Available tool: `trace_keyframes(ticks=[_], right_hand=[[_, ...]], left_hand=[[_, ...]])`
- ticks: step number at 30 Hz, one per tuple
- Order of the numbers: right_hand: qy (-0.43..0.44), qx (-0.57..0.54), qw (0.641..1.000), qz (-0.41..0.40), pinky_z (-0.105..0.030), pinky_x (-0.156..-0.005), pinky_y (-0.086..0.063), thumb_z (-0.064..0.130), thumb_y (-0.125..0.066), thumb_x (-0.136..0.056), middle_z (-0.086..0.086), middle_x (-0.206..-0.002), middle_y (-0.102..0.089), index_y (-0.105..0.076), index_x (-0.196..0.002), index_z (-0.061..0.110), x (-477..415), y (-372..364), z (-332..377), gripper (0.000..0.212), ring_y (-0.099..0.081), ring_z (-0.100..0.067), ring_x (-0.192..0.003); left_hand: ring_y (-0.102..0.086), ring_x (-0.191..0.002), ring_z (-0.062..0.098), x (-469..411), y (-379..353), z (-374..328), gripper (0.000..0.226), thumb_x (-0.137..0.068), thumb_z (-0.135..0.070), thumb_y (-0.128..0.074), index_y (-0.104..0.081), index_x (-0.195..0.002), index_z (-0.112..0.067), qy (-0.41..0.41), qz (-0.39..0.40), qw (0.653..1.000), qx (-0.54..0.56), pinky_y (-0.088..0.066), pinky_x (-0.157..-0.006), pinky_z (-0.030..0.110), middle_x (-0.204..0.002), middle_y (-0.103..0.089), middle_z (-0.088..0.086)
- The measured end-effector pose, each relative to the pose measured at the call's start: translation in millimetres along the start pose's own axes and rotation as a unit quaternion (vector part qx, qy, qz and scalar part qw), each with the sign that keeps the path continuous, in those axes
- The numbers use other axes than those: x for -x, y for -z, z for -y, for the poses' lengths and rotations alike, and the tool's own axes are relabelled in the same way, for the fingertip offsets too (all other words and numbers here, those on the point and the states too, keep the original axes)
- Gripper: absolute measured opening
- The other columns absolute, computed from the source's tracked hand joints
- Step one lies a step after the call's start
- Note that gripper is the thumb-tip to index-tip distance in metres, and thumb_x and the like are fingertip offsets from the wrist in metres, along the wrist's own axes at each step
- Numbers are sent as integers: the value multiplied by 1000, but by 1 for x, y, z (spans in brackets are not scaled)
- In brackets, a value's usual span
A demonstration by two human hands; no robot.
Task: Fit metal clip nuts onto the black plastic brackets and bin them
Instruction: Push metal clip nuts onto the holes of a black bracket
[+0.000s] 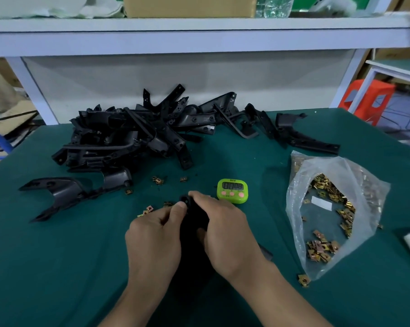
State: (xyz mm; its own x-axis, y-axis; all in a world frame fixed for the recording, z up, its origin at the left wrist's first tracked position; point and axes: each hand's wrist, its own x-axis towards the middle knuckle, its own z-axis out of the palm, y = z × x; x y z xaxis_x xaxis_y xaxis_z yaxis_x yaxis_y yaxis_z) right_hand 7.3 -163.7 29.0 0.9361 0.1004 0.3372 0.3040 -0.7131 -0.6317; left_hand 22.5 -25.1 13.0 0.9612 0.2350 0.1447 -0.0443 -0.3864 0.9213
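Fingers of the right hand curl round a black bracket at the near middle of the desk. The left hand grips its other side, thumb pressed by the top end. Loose clip nuts lie just beyond. Bracket pile toward the far edge; green timer and clip-nut bag toward the right edge.

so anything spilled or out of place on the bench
A few clip nuts lie loose on the green mat between the bracket pile and the timer, and one stray nut sits outside the mouth of the plastic bag. Nothing looks damaged.
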Motion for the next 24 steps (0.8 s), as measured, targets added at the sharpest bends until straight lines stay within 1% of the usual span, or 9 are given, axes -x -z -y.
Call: trace_keyframes(ticks=[7, 11, 13, 15, 18, 20, 21, 23, 24], right_hand=[[1, 10, 1000, 3, -35, -100, -47, 4, -57, -89, 0, -123, -66, -54, -143, 17, 0, -3, 1, 56, -57, -20, -116], [-9, -14, 1000, 1, -33, -92, -50, 10, -59, -84, 5, -114, -68, -58, -135, 23, -2, -1, -5, 53, -61, -15, -105], [-21, -26, 999, 5, -31, -93, -50, 8, -63, -84, 9, -114, -68, -57, -137, 27, -3, -2, -8, 57, -62, -11, -107], [-21, -32, 999, 3, -29, -93, -50, 7, -64, -84, 11, -113, -69, -57, -136, 30, -3, -2, -10, 58, -62, -8, -107], [-18, -53, 998, 1, -26, -88, -52, 5, -62, -81, 12, -107, -70, -60, -129, 32, -3, -2, -11, 55, -64, -6, -102], [-18, -46, 999, -5, -18, -87, -50, 2, -64, -79, 14, -107, -69, -59, -128, 33, -3, -3, -12, 59, -64, -3, -102], [-18, -31, 999, -13, -11, -87, -47, 2, -65, -78, 16, -108, -68, -58, -129, 35, -3, -3, -14, 62, -62, -1, -102], [-26, 0, 999, -29, -3, -86, -40, 1, -67, -77, 18, -109, -67, -55, -131, 38, -3, -4, -18, 68, -59, 0, -102], [-35, 7, 999, -36, -3, -87, -39, 0, -68, -76, 18, -111, -66, -54, -133, 39, -3, -3, -21, 70, -58, -1, -104]], left_hand=[[-38, -39, 7, 3, -4, -1, 48, -96, -38, -65, -59, -54, -15, -27, 14, 999, -21, -31, -39, 17, -41, -46, -3], [-37, -45, 3, 1, -5, 0, 47, -102, -28, -58, -56, -56, -17, -25, 51, 998, 33, -29, -42, 16, -46, -46, -6], [-43, -52, 8, -1, -4, 0, 42, -103, -26, -56, -61, -63, -13, -19, 72, 996, 58, -36, -49, 22, -55, -54, 7], [-47, -56, 13, -4, -3, 2, 40, -102, -27, -55, -64, -69, -6, -10, 88, 993, 72, -41, -56, 32, -66, -59, 19], [-46, -58, 16, -8, -2, 4, 40, -101, -29, -57, -63, -72, -2, -11, 92, 992, 82, -40, -55, 39, -68, -57, 23], [-51, -57, 13, -8, 0, 5, 35, -99, -33, -58, -69, -74, -10, -24, 91, 994, 62, -43, -54, 35, -65, -61, 14], [-56, -58, 7, -10, 2, 5, 29, -98, -33, -60, -73, -78, -18, -30, 83, 995, 49, -46, -54, 31, -62, -65, 3], [-64, -68, -8, -15, 9, 6, 18, -95, -30, -64, -78, -85, -36, -49, 45, 998, 13, -47, -60, 11, -72, -72, -19], [-65, -79, -11, -20, 14, 7, 17, -93, -28, -67, -78, -91, -40, -73, 22, 996, -35, -44, -69, 3, -82, -73, -25]])
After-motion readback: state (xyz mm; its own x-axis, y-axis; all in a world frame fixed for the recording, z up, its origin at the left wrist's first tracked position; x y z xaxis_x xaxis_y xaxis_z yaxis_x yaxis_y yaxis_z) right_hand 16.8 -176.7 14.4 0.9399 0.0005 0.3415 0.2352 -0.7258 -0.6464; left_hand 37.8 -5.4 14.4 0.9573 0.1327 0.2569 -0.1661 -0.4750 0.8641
